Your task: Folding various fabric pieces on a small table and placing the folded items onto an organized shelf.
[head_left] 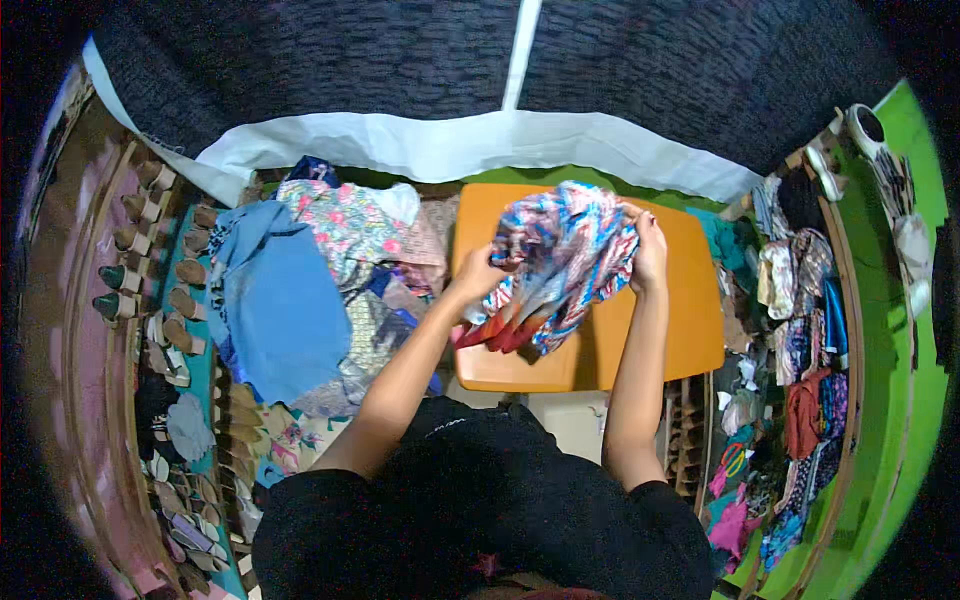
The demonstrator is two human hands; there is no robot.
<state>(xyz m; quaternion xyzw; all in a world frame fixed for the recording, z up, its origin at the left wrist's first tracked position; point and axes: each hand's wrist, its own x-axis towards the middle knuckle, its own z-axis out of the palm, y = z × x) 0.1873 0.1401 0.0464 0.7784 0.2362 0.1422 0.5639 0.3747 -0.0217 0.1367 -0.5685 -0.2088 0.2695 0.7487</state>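
Over on the left, shoes (182, 335) sit on a rack, and beside them rises a heap of loose clothes, a plain blue cloth (285, 300) and a flowered one (350, 228) uppermost, none of it looking folded. Near the left edge of the orange table (665, 345), the person's left hand (480, 272) grips the near side of a striped garment (570, 250), some fingers hidden in it. The garment hangs bunched above the table's middle, so I'd judge it neither spread nor folded yet. The right hand (650, 250) pinches its other side, toward the far right corner. Further right, more clothes (805, 275) fill a rack.
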